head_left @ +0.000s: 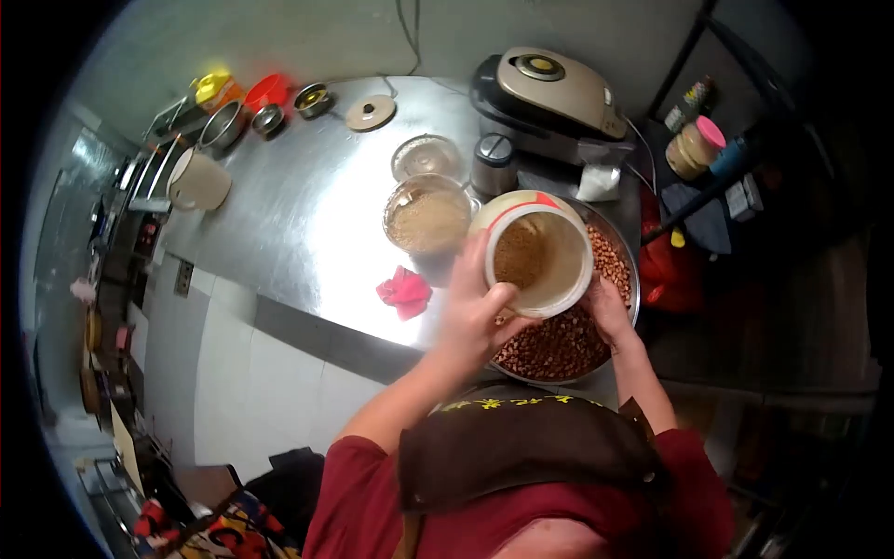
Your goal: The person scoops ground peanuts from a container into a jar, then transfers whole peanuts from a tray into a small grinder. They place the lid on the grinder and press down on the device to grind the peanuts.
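The left hand (473, 307) is clamped on a plastic tub (566, 261), thumb by the rim, apparently to steady its tilt, with brown powder (519, 256) showing inside. The right hand (610, 312) bends at the tub's lower right edge; its fingers are hidden, so its grip cannot be told. Beneath sits a metal basin (637, 279) of peanuts (559, 349), perhaps placed close for easy reach. Beyond, the surface (279, 224) carries a rice cooker (559, 88).

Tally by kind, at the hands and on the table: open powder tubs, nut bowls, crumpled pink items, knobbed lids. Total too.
Powder tubs: 2 (held tub, table tub)
Nut bowl: 1
Crumpled pink item: 1
Knobbed lid: 1
Total: 5
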`<action>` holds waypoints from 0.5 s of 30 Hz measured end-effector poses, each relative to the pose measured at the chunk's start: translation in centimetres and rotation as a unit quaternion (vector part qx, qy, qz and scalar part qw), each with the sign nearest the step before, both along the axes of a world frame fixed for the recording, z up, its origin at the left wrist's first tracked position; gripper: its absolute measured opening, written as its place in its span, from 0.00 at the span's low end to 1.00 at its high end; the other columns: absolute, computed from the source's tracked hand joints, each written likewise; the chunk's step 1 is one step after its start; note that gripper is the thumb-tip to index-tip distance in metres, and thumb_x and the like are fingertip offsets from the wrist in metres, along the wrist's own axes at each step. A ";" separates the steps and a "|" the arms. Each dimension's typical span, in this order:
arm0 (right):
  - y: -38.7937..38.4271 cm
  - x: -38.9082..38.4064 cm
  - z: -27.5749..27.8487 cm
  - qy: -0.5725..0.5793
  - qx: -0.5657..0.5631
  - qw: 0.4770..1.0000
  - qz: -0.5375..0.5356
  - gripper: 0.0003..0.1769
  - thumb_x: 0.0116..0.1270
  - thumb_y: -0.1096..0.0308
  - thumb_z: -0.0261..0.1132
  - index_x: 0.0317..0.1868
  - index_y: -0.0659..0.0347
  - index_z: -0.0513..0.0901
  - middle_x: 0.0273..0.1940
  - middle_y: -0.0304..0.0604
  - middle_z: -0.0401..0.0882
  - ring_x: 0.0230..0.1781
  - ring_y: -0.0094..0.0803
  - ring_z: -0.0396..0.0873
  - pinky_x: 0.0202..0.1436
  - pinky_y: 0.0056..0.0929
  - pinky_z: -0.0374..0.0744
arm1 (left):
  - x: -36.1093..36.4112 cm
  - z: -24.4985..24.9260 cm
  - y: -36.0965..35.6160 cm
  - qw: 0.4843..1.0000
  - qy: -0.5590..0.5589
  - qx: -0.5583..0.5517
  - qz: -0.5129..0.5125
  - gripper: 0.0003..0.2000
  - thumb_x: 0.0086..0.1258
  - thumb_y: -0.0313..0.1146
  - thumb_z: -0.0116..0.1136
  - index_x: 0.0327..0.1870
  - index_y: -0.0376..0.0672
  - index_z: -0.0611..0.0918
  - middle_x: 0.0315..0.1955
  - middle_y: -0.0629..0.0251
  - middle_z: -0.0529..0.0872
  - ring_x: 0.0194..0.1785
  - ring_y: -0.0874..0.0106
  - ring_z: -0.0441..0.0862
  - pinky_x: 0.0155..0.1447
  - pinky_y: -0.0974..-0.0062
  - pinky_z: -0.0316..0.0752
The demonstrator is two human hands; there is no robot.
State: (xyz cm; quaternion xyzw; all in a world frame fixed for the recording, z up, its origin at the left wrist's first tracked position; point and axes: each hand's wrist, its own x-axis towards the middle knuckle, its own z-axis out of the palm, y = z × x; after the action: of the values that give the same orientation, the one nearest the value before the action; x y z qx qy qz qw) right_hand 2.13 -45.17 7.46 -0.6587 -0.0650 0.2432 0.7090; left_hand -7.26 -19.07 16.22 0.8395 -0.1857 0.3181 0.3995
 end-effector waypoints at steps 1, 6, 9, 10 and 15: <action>-0.5 0.5 -0.7 0.003 0.000 1.000 -0.009 0.33 0.81 0.40 0.51 0.66 0.62 0.79 0.56 0.38 0.83 0.54 0.28 0.80 0.61 0.32 0.78 | 0.1 0.0 -0.3 1.000 0.003 -0.024 -0.009 0.34 0.51 0.42 0.82 0.59 0.44 0.78 0.76 0.32 0.59 0.77 0.34 0.59 0.76 0.42 0.61; -1.5 2.5 1.4 0.007 -0.008 1.000 0.020 0.42 0.79 0.34 0.50 0.75 0.64 0.70 0.67 0.49 0.77 0.66 0.40 0.79 0.65 0.39 0.78 | -0.8 -3.3 2.5 0.974 0.129 -0.169 0.072 0.48 0.64 0.39 0.76 0.82 0.44 0.57 0.82 0.39 0.49 0.84 0.48 0.49 0.83 0.54 0.54; -1.5 3.1 2.8 -0.030 -0.032 0.999 -0.030 0.46 0.79 0.34 0.50 0.74 0.71 0.69 0.67 0.55 0.76 0.66 0.43 0.78 0.65 0.39 0.79 | 1.0 -9.0 8.6 0.863 0.240 -0.371 0.244 0.41 0.73 0.40 0.67 0.81 0.36 0.56 0.78 0.40 0.60 0.81 0.52 0.59 0.80 0.57 0.58; -1.5 3.3 3.0 -0.041 -0.048 0.996 -0.056 0.46 0.79 0.34 0.49 0.74 0.72 0.68 0.67 0.56 0.76 0.67 0.43 0.78 0.65 0.39 0.79 | 2.0 -11.3 11.3 0.857 0.212 -0.301 0.361 0.39 0.76 0.39 0.64 0.80 0.34 0.56 0.76 0.40 0.63 0.80 0.53 0.62 0.79 0.57 0.60; 0.3 1.7 8.0 -0.161 0.013 0.963 -0.216 0.26 0.84 0.51 0.54 0.56 0.69 0.81 0.45 0.46 0.86 0.42 0.27 0.83 0.46 0.25 0.80 | 7.0 -13.0 19.9 0.782 0.338 -0.459 0.252 0.36 0.79 0.55 0.54 0.78 0.37 0.65 0.77 0.50 0.66 0.80 0.55 0.61 0.78 0.48 0.59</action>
State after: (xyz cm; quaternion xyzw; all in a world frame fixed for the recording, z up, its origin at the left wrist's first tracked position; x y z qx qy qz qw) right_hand 3.79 -44.90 15.43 -0.6780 -0.0373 -0.0261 0.7336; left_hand -0.28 0.81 3.25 0.6271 0.3477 0.1515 0.6803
